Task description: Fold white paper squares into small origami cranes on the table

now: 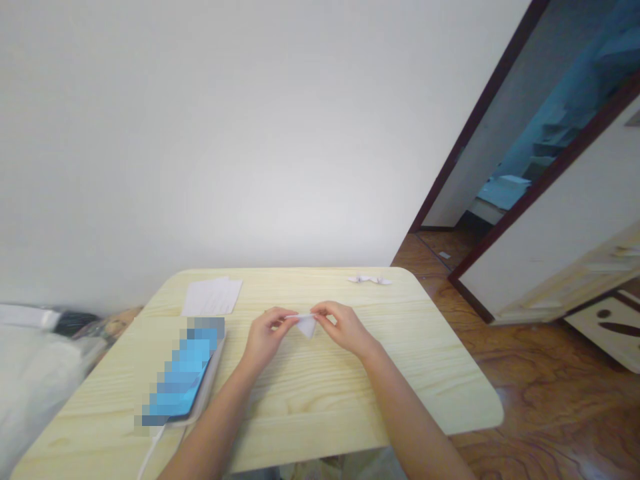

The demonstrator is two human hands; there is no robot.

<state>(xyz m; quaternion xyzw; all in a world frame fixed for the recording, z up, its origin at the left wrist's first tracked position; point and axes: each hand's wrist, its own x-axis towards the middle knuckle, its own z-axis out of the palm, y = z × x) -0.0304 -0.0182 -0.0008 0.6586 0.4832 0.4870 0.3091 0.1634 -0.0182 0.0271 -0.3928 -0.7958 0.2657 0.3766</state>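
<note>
Over the middle of a light wooden table (410, 373), both my hands pinch a small folded piece of white paper (307, 325). My left hand (265, 337) grips its left end with thumb and fingers closed. My right hand (340, 327) holds the right end the same way. The paper forms a small triangle pointing down between the fingertips, held just above the tabletop.
A stack of white paper sheets (213, 296) lies at the far left of the table. A phone (183, 377) with a white cable rests at my left. Small folded paper figures (370, 279) sit at the far edge. A doorway (520, 153) opens at right.
</note>
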